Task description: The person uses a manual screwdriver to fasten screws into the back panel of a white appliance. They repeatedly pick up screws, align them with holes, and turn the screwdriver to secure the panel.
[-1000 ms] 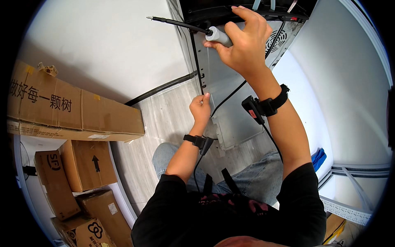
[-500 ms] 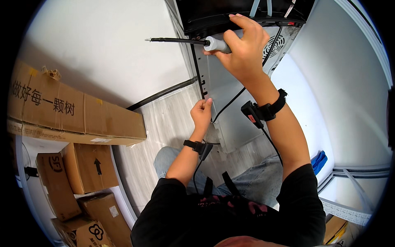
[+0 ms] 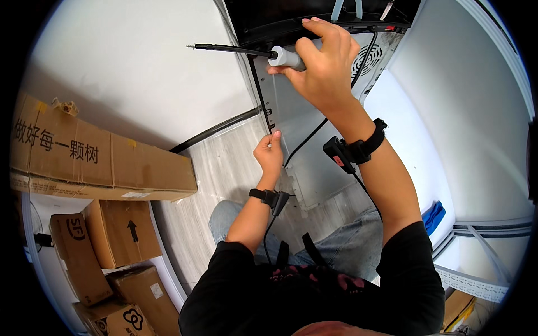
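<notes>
The right hand [image 3: 324, 70] is gripping the grey handle [image 3: 287, 57] of a screwdriver-like tool [image 3: 246, 51], which lies in the air in front of the metal panel [image 3: 297, 103], near the black upper part [image 3: 280, 22] of the appliance, with its thin tip pointing to the left. Compared with half a second ago, when the shaft was almost level, its tip end is now slightly raised. The left hand [image 3: 268, 155] remains closed beside the panel's edge, thumb against fingers, and I cannot tell whether it holds something small.
</notes>
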Demonstrator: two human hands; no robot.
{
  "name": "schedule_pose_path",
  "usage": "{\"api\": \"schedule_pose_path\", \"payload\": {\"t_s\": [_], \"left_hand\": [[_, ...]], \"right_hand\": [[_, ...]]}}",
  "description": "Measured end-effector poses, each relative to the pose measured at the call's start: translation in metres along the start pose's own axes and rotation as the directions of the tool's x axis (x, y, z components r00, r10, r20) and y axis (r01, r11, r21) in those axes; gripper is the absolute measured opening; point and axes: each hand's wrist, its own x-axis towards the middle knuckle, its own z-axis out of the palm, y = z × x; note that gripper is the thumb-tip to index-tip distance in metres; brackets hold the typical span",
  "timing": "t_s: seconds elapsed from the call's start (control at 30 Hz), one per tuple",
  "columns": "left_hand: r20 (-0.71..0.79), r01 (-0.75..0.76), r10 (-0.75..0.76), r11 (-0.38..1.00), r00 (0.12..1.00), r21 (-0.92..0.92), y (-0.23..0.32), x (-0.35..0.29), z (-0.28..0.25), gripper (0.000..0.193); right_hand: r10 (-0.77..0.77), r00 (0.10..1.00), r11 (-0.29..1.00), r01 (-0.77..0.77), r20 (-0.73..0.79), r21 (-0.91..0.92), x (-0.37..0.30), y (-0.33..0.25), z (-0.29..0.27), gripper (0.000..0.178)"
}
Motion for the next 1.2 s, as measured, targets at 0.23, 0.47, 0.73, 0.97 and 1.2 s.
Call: {"api": "schedule_pose_path", "payload": {"t_s": [0.23,0.47,0.73,0.97,1.2], "left_hand": [[-0.008,-0.044,0.044,0.999,0.999,0.019,0.000,0.000,0.000,0.029],[0.145,-0.152,0.114,0.944,0.983,0.293,0.012,0.017,-0.024,0.034],[0.132,-0.738,0.727,0.650,0.674,0.182,0.113,0.059,-0.053,0.058],[0.398,-0.852,0.755,0.431,0.521,0.296,0.174,0.079,-0.043,0.085],[0.373,-0.873,0.791,0.417,0.485,0.253,0.175,0.088,-0.043,0.083]], "right_hand": [[-0.016,1.000,1.000,0.016,0.004,-0.020,0.000,0.001,-0.001,0.042],[-0.029,0.999,0.999,0.028,-0.018,-0.047,0.001,0.002,0.000,0.044],[-0.015,1.000,0.999,0.014,-0.023,-0.051,-0.003,0.001,0.001,0.044],[0.005,1.000,1.000,-0.005,0.000,-0.009,0.002,0.000,-0.004,0.041],[0.022,0.999,1.000,-0.023,0.032,0.002,0.004,-0.004,-0.006,0.041]]}}
